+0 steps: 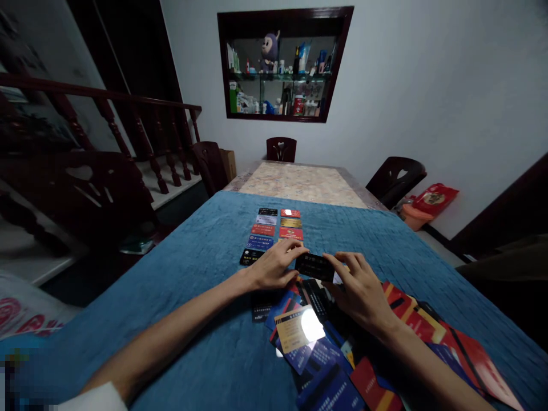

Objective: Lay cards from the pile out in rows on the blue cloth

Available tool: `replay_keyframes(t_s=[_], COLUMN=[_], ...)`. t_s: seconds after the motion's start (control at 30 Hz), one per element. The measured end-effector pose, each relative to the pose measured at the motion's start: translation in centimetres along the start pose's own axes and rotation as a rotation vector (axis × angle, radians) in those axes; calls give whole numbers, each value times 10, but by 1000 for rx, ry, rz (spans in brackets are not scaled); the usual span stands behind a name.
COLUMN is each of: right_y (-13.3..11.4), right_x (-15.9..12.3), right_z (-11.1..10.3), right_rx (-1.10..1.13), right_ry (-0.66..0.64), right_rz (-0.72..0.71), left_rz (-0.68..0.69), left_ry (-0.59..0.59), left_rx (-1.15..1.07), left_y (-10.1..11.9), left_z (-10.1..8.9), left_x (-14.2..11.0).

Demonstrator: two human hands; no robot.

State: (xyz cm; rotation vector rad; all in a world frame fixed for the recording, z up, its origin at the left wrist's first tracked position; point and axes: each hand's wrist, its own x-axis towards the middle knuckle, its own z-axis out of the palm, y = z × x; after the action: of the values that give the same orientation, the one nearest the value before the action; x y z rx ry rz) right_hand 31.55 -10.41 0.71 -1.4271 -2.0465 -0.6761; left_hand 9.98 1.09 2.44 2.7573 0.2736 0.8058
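Observation:
Between my two hands a black plastic card point(315, 266) with pale lettering is held up off the cloth. My left hand point(274, 267) pinches its left end with fingers above and thumb below. Its right end is in the closed fingers of my right hand point(362, 291), beside a small pale piece that I cannot make out. Beyond my left hand lie two columns of cards, among them a blue card point(260, 242), a red card point(262, 230) and a gold card point(291, 222). A loose heap of cards, with a yellow card point(295, 328) on top, spreads below my hands.
A blue cloth point(192, 257) covers the near part of the table; the patterned tabletop point(299, 180) shows beyond it. Dark wooden chairs, including one at the right point(396, 174), stand around. A shelf niche point(285, 117) is set in the far wall, and a railing point(107, 94) runs left.

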Motion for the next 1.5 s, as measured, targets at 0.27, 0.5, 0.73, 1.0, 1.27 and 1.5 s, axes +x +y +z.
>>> replay_keyframes(t_s=[0.27, 0.5, 0.73, 1.0, 1.27, 1.5], right_y=[6, 19, 28, 45, 55, 63], right_x=[22, 56, 100, 148, 182, 201], right_z=[2, 19, 42, 82, 118, 152], right_rx=[70, 151, 217, 181, 94, 62], right_ry=[-39, -61, -121, -198, -341, -449], right_rz=[-61, -108, -105, -90, -21, 29], left_rz=[25, -33, -117, -185, -267, -361], left_ry=[-44, -6, 38, 31, -40, -98], left_rx=[185, 216, 235, 268, 321, 304], left_y=[-7, -28, -65, -114, -165, -204], left_z=[-16, -33, -50, -62, -64, -58], left_x=[-2, 0, 8, 24, 38, 50])
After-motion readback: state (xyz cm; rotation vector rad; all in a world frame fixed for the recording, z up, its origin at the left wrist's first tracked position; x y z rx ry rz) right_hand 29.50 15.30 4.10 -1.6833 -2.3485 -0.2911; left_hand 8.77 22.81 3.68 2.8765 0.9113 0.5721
